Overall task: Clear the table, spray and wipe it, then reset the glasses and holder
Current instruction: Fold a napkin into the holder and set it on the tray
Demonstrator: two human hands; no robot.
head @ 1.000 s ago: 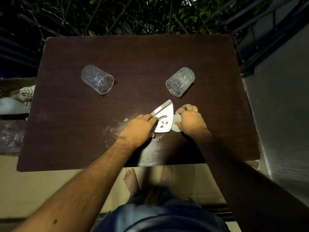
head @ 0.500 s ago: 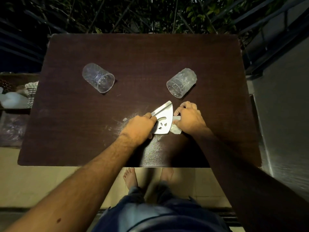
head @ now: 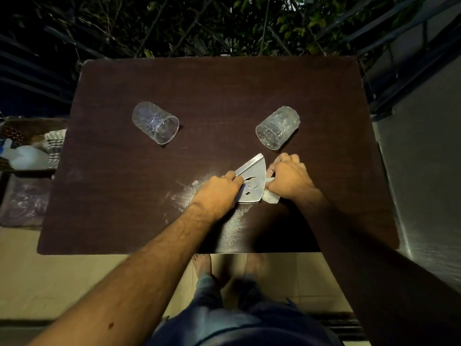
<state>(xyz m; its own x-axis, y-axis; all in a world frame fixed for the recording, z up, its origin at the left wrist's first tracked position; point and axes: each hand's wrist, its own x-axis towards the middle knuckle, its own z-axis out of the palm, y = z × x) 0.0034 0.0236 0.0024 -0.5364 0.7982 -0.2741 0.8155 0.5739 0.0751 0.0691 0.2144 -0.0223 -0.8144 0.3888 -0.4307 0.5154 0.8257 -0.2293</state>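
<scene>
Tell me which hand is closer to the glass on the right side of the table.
The right hand. It grips the metal holder just below that glass, a small gap away. The left hand grips the holder's other side, farther off.

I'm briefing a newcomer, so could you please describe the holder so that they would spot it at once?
Start at the dark table; two clear glasses lie on their sides. Nearer the person, between both hands, stands the holder: the only metal piece, triangular, with cut-out holes.
</scene>
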